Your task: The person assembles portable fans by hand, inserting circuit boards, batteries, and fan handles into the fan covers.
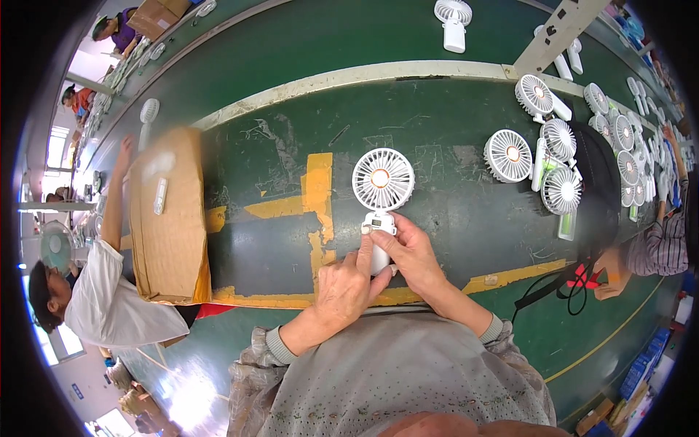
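Observation:
A white handheld fan (383, 180) with an orange ring at its hub is in front of me, near the table's front edge. Its round head points away from my body, and a small dark display shows on its handle. My right hand (416, 256) is closed round the handle from the right, with the thumb across its front. From the left, my left hand (342, 290) grips the handle too; its index finger presses beside the display and its thumb lies near the lower end. Pale covers seem to sit on some fingertips. Much of the handle is hidden by my hands.
Several white fans (508, 156) lie on the green table (437, 109) at right, beside a black bag-like thing (601, 178). A cardboard box (171, 240) with a small white piece (160, 197) stands left, next to a co-worker in white (120, 306). Another fan (453, 29) lies beyond the rail.

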A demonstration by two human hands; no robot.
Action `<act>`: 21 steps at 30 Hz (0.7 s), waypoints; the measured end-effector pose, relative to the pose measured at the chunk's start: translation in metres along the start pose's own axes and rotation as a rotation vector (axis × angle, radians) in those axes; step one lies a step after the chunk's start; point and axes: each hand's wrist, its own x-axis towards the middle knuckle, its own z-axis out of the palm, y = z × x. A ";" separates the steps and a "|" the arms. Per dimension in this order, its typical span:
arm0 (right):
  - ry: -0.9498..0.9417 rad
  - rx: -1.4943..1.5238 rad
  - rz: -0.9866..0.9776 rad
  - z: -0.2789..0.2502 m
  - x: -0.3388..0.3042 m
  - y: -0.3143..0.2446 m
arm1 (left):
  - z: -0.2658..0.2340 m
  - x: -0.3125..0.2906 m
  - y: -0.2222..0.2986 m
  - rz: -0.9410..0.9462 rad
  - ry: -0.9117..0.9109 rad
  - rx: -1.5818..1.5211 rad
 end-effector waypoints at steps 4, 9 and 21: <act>-0.064 0.193 -0.016 -0.010 0.000 -0.001 | 0.008 0.004 -0.015 -0.233 -0.083 -0.579; -0.094 0.219 -0.088 -0.004 -0.009 -0.014 | 0.001 0.014 -0.019 -0.366 -0.406 -1.046; -0.077 0.333 -0.029 -0.007 0.000 -0.021 | 0.009 0.024 -0.016 -0.175 -0.177 -0.874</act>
